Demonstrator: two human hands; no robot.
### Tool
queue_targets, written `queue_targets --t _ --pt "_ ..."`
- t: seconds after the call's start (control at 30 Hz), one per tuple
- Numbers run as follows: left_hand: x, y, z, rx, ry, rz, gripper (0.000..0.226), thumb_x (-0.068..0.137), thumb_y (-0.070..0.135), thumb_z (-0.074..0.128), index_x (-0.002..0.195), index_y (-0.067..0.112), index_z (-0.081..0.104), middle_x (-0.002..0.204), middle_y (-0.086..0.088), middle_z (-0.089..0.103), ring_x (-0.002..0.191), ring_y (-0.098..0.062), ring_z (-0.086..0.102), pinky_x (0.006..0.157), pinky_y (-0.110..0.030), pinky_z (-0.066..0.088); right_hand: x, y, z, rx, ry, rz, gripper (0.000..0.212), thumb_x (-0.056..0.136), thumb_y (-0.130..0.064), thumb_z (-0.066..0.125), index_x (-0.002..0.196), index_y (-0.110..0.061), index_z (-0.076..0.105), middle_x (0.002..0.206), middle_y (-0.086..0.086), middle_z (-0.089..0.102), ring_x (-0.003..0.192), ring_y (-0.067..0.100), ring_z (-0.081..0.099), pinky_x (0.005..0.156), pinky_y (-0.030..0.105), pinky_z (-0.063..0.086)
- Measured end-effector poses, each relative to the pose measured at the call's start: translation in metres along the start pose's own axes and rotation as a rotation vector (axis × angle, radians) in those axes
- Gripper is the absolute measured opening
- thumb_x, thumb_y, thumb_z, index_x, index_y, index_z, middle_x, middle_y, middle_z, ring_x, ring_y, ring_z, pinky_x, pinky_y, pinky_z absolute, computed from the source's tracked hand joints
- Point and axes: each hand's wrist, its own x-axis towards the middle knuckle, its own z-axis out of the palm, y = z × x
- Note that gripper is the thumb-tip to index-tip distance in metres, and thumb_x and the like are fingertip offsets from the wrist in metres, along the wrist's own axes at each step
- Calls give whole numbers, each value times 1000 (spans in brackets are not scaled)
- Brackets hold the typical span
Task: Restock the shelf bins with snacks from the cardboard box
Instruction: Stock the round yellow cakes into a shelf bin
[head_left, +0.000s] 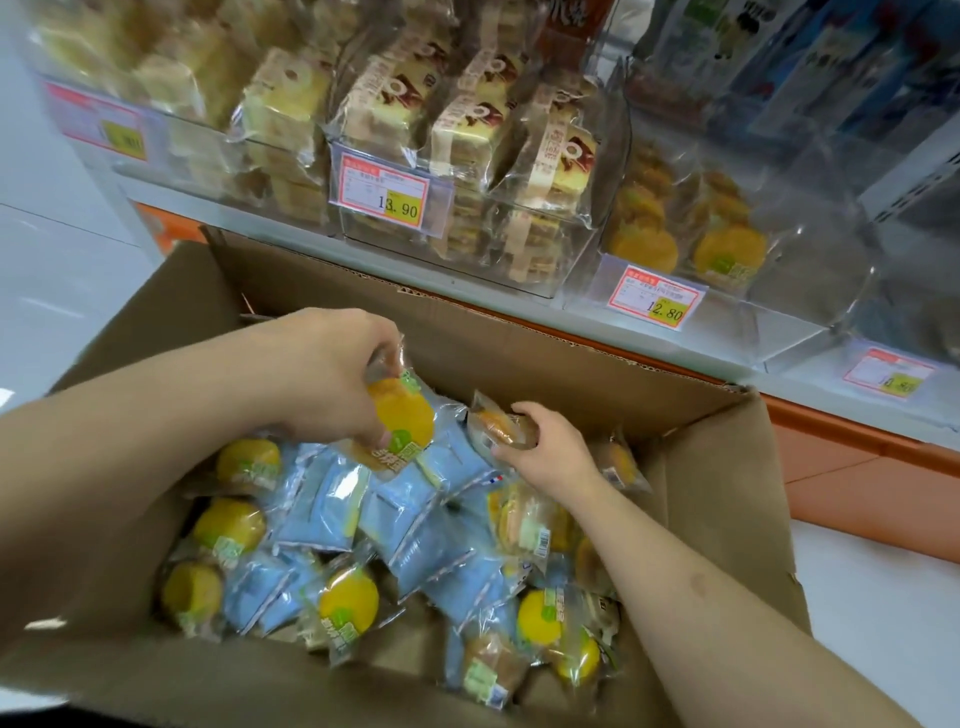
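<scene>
left hand (332, 374) pinches a yellow cake pack (402, 415) over the box (717, 467); right hand (545, 441) fingers curl round a brown pack (496, 423). packs look light, soft, crinkly and slippery; best taken by the sealed edge, not squeezed.

The near wall of the cardboard box (291, 691) is cut off by the lower edge of the frame, and both forearms are cut by the left and bottom edges. The fingertips of the left hand (322, 374) are hidden behind the yellow cake packet (402, 415) held by it. The small print on the price labels (382, 192) cannot be read. The cartons (810, 62) at upper right are blurred and cut by the top edge. The price tag (888, 373) at the right edge is blurred.
</scene>
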Motion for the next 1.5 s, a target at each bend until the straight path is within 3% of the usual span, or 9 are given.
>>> queue_targets --t 0.2,0.47,0.7,0.83,0.93,1.1,1.23,1.37,1.5 --pt "4 1 -6 -22 14 -25 65 69 49 95 117 34 53 97 10 61 86 -11 60 77 -32 53 6 -12 12 104 97 65 26 88 -30 79 110 -29 65 93 -8 72 82 17 71 63 28 51" --pt "-4 20 -11 -306 36 -106 56 75 38 93 111 21 54 94 -7 67 65 -23 71 52 -38 61 -85 -47 -91 655 -36 22 14 98 -20 73 111 -18 70 105 8 75 94 28 76 65 42 66" --pt "-34 61 -5 -1243 -64 74 41 88 7 81 123 22 66 108 -12 80 92 -35 79 81 -55 65 -186 -72 -148 309 390 -441 49 90 -32 81 135 -44 64 130 -27 65 125 -1 61 104 28 50" --pt "-48 75 5 -1511 -90 150 55 78 27 89 127 16 66 119 -22 75 102 -42 76 92 -63 60 -204 -79 -146 318 373 -541 55 92 -37 79 143 -47 60 154 -29 45 149 -1 38 122 37 35" --pt "-53 78 7 -1516 -59 173 76 65 55 91 128 19 69 126 -21 73 112 -45 72 96 -64 57 -209 -83 -148 346 384 -650 42 100 -23 72 137 -42 67 154 -30 48 150 2 38 123 34 33" --pt "-46 81 8 -1574 8 220 76 71 30 92 139 17 61 128 -16 73 110 -37 72 80 -47 62 -209 -81 -154 455 402 -680 67 85 11 75 134 -34 69 149 -22 57 147 6 45 121 33 39" --pt "-44 89 1 -1599 -12 289 70 77 26 84 142 18 59 124 -15 74 97 -30 72 68 -38 57 -202 -76 -171 463 449 -618 69 84 0 81 140 -37 62 148 -20 57 146 6 45 121 37 39" --pt "-39 102 3 -1592 19 296 70 75 11 87 139 19 60 116 -15 75 85 -26 72 58 -32 56 -197 -70 -182 605 231 -508 54 91 -32 80 140 -39 59 141 -14 64 136 7 56 114 41 46" --pt "-38 118 5 -1442 97 273 59 78 5 81 131 21 63 112 -15 77 78 -19 76 50 -21 54 -189 -66 -188 656 240 -441 39 89 -24 86 122 -34 68 118 -11 75 109 8 73 97 36 59"
